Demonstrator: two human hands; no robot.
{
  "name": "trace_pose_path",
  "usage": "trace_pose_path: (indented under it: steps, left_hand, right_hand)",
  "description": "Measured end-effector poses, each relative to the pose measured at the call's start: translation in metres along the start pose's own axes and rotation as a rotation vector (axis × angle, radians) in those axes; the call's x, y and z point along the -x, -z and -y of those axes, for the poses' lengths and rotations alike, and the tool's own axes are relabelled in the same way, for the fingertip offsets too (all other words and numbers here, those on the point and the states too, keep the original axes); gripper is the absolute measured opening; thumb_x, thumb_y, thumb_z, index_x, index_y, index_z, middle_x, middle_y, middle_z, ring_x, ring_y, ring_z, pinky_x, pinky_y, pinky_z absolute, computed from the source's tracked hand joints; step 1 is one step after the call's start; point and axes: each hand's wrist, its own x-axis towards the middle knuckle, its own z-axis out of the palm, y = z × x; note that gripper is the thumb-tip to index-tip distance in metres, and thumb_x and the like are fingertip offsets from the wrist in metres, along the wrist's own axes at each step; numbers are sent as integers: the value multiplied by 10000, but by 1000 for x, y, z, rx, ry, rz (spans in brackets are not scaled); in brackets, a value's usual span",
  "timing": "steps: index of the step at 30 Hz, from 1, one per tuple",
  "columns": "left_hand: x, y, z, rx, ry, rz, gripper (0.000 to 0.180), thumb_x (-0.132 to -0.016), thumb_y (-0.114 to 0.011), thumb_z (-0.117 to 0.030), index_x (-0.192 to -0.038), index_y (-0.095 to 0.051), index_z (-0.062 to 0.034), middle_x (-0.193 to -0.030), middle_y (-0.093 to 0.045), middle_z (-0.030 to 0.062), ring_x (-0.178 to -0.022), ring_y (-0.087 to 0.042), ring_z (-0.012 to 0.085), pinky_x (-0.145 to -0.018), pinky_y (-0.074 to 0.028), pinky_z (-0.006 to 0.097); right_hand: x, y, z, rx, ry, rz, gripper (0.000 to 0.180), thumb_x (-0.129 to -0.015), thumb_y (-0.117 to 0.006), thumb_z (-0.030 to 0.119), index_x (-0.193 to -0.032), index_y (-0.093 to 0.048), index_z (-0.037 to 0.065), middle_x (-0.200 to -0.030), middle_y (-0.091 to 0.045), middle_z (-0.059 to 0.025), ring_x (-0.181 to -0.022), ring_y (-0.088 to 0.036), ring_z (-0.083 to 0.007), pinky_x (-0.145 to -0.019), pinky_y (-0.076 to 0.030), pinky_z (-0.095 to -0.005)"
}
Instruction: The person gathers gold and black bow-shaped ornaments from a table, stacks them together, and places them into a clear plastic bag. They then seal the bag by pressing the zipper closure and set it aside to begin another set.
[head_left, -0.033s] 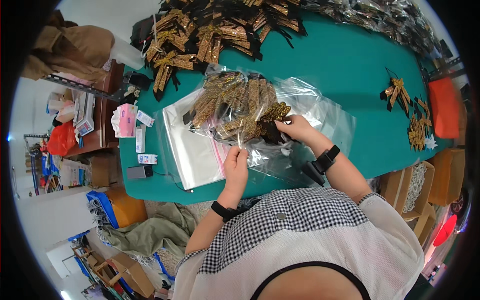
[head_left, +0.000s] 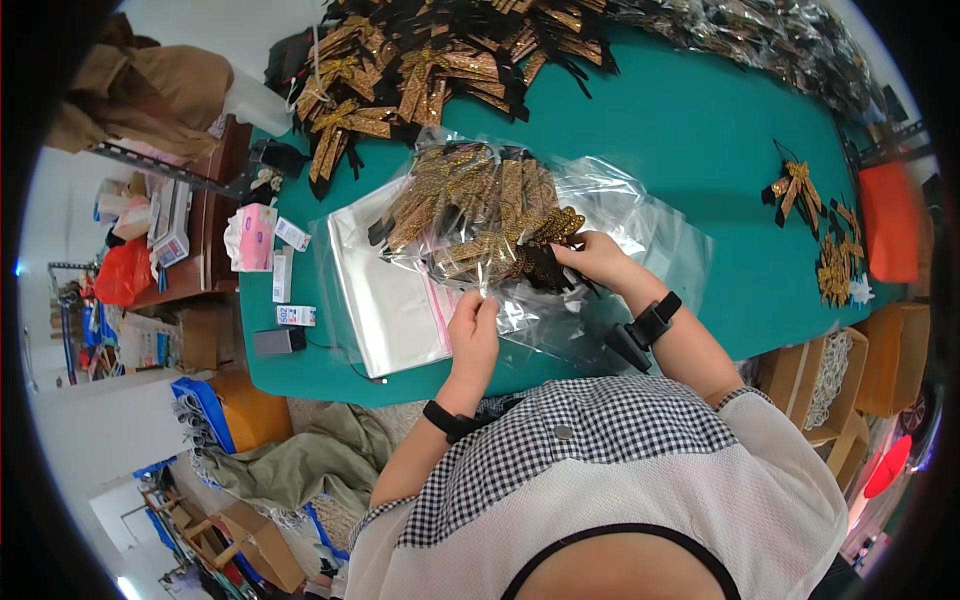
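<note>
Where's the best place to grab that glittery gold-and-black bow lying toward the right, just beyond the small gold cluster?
Pinch the bow at its gathered middle, probably from above with the nearer right hand: it seems to lie flat on the green-topped table, its loose tails splaying toward the person.

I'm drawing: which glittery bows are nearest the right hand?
The bunch in the clear bag, beside the right hand; the far heap and right-side bows lie apart.

Bows lie in a bag beyond the left hand; tissues and boxes sit left of its grip, loose bows right of the right hand.
</note>
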Motion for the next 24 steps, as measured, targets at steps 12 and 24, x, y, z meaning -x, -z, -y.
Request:
trace_pose_path:
  steps: [12, 24]
  left_hand:
    - [-21, -12, -26, -712, -425, -77, 117, -819, -545, -120, -886, -507, -32, -761, -547, 146, -717, -551, 317, -616, -439, 398]
    - [3, -8, -13, -569, -570, 53, 111, -852, -479, -87, -889, -541, -2, -794, -579, 170, -706, -563, 330, -625, -453, 361]
  right_hand:
    - [21, -42, 23, -1260, -275, 44, 178, -872, -555, 170, -955, -558, 13, -896, -603, -86, -787, -597, -181, -603, -512, -286]
    - [-22, -99, 20, -1279, -263, 559, 165, -859, -507, 94, -979, -541, -12, -898, -611, -129, -761, -591, -222, -625, -512, -350]
